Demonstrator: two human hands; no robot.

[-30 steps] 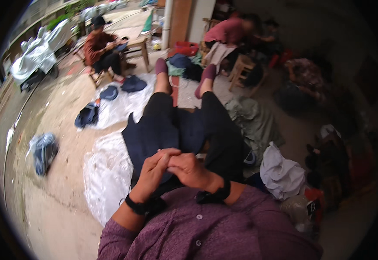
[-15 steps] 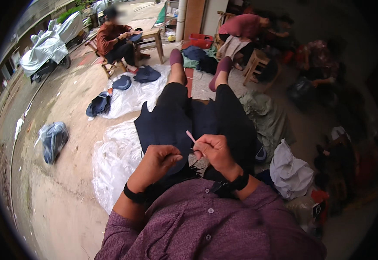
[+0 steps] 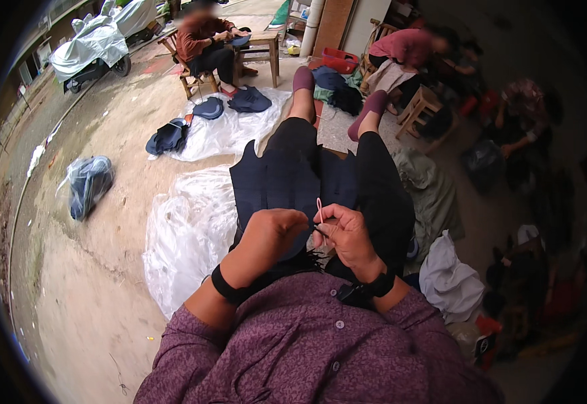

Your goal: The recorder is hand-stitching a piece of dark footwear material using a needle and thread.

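Over my lap lies dark navy cloth (image 3: 266, 182) in cut pieces. Above it my right hand (image 3: 348, 236) pinches a slim pink looped tool (image 3: 319, 204), its loop end pointing up past the fingertips. A small bit of something black shows at those fingers, too small to name. Right beside it, my left hand (image 3: 271, 234) is closed in a pinch, its fingertips close to the right ones; what it holds, if anything, is hidden. Black strands (image 3: 315, 258) hang below my hands near my shirt.
Crumpled clear plastic sheeting (image 3: 189, 229) covers ground to my left, with a bagged dark bundle (image 3: 89, 187) farther out. Navy pieces (image 3: 207, 108) lie ahead on more plastic. A white sack (image 3: 449, 276) sits at my right. Co-workers sit ahead, one by a wooden table (image 3: 266, 44).
My hands have come closer together. The pink tool has turned from slanting to nearly upright, and its loop now shows. The whole view has shifted a little.
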